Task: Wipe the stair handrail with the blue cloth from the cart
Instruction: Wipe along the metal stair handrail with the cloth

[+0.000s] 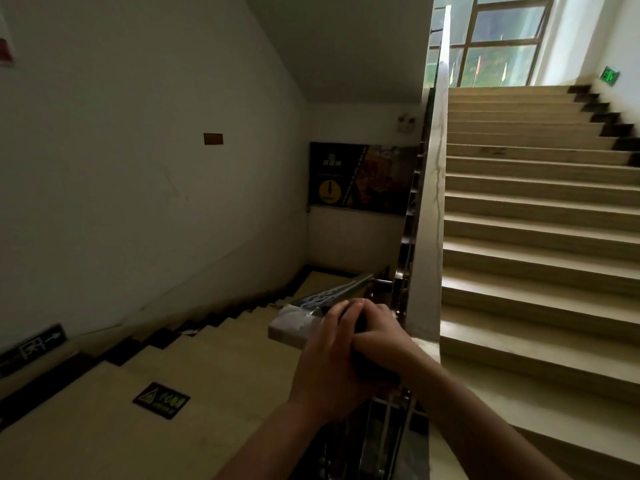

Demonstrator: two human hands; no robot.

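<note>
From my head camera, both my hands meet on the handrail (294,323) where it turns at the landing. My left hand (329,351) comes in from below, its fingers curled over the top of the shiny metal rail, which sticks out to the left from under my palm. My right hand (379,336) comes in from the right, its fingers curled too, and its knuckles touch the fingertips of the left. Under my right palm, squeezed between the two hands, is a dark wad that I take for the cloth (363,362). It lies on the rail and is mostly covered by my hands, and the light is too dim to show its colour. Below my wrists, the rail's metal balusters (381,438) run down.

To the left of my hands, the lower stairs (221,341) drop away along the wall, with a dark warning sticker (161,400) on the near step. To the right, the upper stairs (536,216) climb to a bright window (502,39), with a green exit sign (610,76) on the wall beside them. A dark poster (360,178) hangs on the far wall, above the rail.
</note>
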